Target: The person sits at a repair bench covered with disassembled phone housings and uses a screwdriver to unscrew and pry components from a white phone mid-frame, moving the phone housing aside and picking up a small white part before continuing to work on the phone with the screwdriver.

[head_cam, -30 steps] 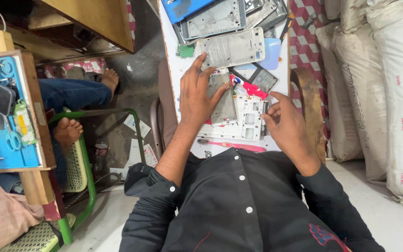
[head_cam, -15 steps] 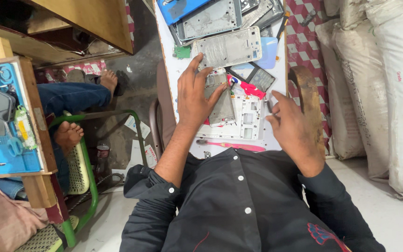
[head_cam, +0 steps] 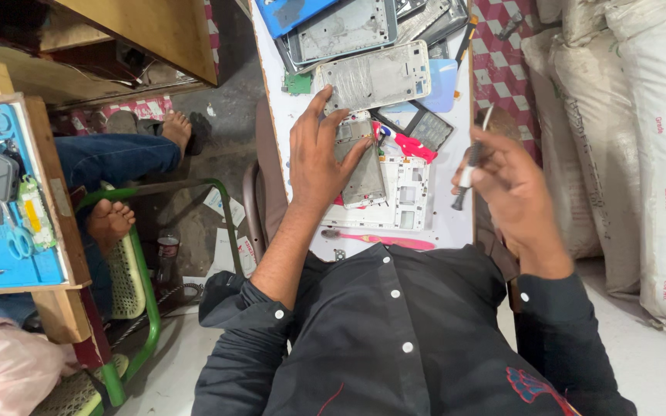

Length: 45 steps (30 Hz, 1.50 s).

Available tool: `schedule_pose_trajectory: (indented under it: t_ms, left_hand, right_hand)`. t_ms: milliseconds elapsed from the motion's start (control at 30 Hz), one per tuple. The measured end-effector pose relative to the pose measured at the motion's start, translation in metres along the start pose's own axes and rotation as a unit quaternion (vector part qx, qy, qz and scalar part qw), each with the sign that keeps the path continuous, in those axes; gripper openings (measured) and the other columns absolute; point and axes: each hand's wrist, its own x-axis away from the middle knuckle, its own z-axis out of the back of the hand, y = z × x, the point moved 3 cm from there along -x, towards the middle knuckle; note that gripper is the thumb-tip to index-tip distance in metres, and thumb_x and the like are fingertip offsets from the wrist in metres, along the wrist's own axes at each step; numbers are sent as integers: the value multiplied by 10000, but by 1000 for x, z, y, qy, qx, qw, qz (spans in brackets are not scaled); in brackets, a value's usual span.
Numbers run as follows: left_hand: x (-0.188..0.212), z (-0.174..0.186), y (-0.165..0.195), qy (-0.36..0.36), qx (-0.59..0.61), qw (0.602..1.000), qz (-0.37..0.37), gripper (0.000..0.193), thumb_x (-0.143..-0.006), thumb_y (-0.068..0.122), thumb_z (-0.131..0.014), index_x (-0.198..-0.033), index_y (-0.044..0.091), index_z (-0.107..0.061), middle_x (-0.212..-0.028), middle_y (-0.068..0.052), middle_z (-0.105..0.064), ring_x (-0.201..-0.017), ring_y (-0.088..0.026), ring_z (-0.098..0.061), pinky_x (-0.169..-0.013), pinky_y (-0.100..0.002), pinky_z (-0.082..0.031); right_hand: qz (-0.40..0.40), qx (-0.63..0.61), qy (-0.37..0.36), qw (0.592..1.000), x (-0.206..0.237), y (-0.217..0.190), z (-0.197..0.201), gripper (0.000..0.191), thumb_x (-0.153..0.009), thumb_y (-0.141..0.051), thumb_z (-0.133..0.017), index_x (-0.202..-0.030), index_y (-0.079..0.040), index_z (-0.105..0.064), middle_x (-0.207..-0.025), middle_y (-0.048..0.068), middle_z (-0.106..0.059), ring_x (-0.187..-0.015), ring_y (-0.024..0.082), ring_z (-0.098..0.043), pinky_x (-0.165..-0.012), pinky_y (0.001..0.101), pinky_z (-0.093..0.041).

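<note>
Pressing grey phone frame [head_cam: 364, 166], left hand [head_cam: 319, 158] flat

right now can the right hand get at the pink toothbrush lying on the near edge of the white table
Probably yes. The right hand is raised over the white table's right edge, and the pink toothbrush lies bare just below and inward of it, nothing between. But its fingers already grip a slim screwdriver-like tool.

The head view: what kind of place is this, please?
Most likely a small phone repair workshop. The left hand rests on an opened phone on a narrow white table crowded with bare phone frames, and the right hand holds a small screwdriver.
</note>
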Motion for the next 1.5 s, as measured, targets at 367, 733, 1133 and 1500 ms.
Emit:
schedule_pose_trajectory:
  t_ms: [367,733,1133,1500]
  left_hand:
    - [-3,-3,-2,0,3,1000,-1,538,-853,307,-893,-1249,53,-630,-1535,-164,-476,-1359,-367,-516,-1114,-480,-428]
    - [-5,-4,-2,-7,2,1000,2,536,-859,296,-893,-1257,59,-625,-1540,-168,-467,-1368,-371,-510,-1118,-486,-423]
    - [-5,-3,-1,-5,-1,1000,1,539,-855,298,-892,-1256,62,-620,-1539,-163,-471,-1365,-362,-507,-1119,-482,-423]
    - [-3,-1,-2,-2,4,1000,2,564,-846,291,-897,-1266,41,-616,-1528,-162,-479,-1349,-363,-512,-1115,-480,-421]
  right_hand:
    - [162,-153,7,975,-33,4,17,209,-1131,-218,-679,-1225,-55,-588,-1093,204,-755,-1051,304,-732,-1002,398,-569]
    - [251,428,152,855,-62,-19,-25,193,-1109,-10,-643,-1300,-26,-647,-1213,160,-690,-1141,318,-637,-1017,409,-504]
    - [215,408,186,868,-82,-2,-36,493,-904,-1,-836,-1319,-74,-579,-1167,87,-642,-1110,281,-545,-1001,427,-422]
    - [280,345,222,868,-85,28,-38,381,-1000,11,-816,-1299,-49,-587,-1091,88,-601,-1056,240,-558,-978,384,-452]
